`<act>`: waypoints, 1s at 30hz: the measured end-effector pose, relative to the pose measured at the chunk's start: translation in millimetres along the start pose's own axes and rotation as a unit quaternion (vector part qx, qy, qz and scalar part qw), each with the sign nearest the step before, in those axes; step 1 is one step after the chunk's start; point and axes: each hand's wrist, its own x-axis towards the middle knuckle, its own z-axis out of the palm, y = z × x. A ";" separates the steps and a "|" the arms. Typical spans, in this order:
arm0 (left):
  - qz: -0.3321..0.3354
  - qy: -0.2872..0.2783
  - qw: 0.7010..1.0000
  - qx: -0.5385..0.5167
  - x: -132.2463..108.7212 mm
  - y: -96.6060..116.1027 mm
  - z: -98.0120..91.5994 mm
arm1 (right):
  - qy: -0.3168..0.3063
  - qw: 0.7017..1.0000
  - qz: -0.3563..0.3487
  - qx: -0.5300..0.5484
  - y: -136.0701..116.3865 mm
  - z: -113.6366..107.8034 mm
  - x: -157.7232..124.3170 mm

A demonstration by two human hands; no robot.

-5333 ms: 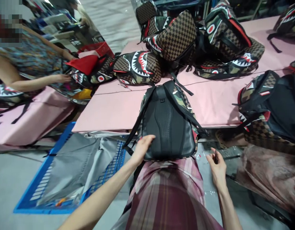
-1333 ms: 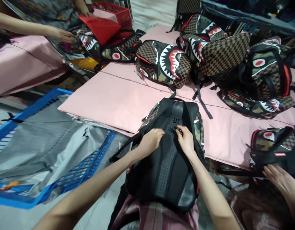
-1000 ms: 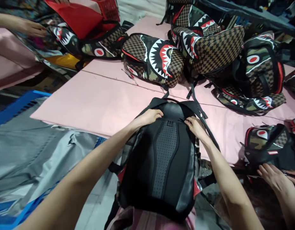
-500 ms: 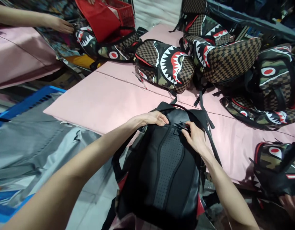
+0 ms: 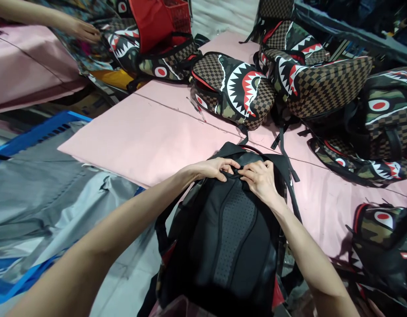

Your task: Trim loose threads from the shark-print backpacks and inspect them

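A black backpack [image 5: 203,233] stands against the pink table's near edge, its padded back panel with a perforated middle strip facing me. My left hand [image 5: 221,169] is closed at the top seam of that panel, thumb and fingers pinching the fabric. Close beside it, my right hand [image 5: 260,178] is closed too, its fingertips gripping the same spot near the top middle. The fingers cover most of what they pinch. Black shoulder straps [image 5: 291,165] hang to the sides of the pack.
Several checkered and camouflage shark-mouth backpacks [image 5: 236,90] lie across the pink table [image 5: 124,136]. A pen [image 5: 200,111] rests near one. At the left stands a blue crate [image 5: 51,132] with grey sheeting. A co-worker's hand [image 5: 82,31] is by a backpack with a red lining [image 5: 152,26].
My right hand has moved left and turned over, meeting my left at the top seam. The small dark object it held no longer shows. The co-worker's hand has drawn back slightly.
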 end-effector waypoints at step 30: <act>-0.052 0.066 0.994 0.069 3.1 1.4 8.5 | -0.078 0.991 -0.109 -0.015 4.7 -13.8 27.1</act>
